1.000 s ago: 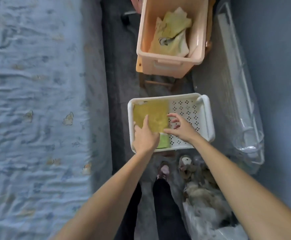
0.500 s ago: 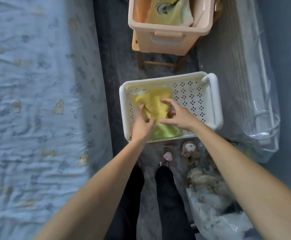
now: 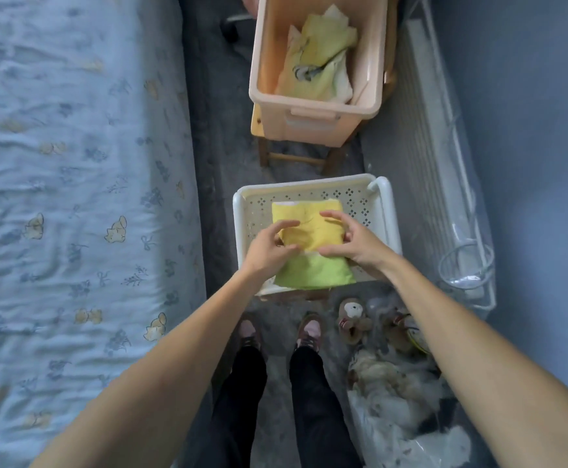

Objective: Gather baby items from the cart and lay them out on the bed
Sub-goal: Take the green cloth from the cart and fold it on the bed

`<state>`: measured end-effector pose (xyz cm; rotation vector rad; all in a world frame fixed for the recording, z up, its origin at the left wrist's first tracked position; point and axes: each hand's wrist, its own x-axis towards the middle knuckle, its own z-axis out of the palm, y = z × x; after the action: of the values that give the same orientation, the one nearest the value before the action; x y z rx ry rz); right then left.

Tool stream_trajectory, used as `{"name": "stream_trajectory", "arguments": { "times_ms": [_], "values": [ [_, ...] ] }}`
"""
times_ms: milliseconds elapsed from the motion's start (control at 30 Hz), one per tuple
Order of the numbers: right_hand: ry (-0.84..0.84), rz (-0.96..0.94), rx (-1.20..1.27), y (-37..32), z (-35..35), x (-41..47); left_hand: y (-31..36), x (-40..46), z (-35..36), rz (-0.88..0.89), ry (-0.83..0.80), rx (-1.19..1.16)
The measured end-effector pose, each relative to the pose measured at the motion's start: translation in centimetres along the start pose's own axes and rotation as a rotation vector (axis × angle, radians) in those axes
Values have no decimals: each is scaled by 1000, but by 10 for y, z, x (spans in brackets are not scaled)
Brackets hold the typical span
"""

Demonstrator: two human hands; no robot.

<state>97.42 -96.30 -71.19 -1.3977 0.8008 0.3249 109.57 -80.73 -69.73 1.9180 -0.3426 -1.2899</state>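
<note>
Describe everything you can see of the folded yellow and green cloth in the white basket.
The folded cloth looks like soft fabric, yellow on the far half and light green on the near half, with a white edge at its far corner. It sits over the white perforated basket, held by the left hand and right hand at its sides.

Arms: bare, no sleeves in view
Trousers (image 3: pixel 313 410): black
Shoes (image 3: pixel 309 331): dark, pinkish toes
</note>
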Motion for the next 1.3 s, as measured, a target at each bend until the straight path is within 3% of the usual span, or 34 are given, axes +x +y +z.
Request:
{"name": "stream_trajectory", "arguments": {
  "times_ms": [100, 233, 433, 600, 733, 933, 1133, 1300],
  "values": [
    [-39, -25, 43, -73, -16, -33, 66, -28, -34, 41, -43, -42],
    [-33, -182, -22, -235, -42, -101, 207, -87, -96, 243, -49, -39],
    [-44, -583, -111, -487, -45, -245, 425, -246, -188, 650, 164, -58],
    [-36, -855, -133, -595, -34, -337, 515, -362, -215, 887, 315, -106],
    [-109, -929, -148, -628, -29, -375, 539, -415, -213, 928, 481, -33],
    [-180, -965, -225, -634, -18, -388, 531, -438, -212, 925, 595, -63],
    [-324, -922, -287, -633, 15, -373, 487, -457, -229, 875, 695, -110],
    [-492, -892, -361, -629, 97, -359, 419, -505, -253, 795, 846, -121]
  ]
}}
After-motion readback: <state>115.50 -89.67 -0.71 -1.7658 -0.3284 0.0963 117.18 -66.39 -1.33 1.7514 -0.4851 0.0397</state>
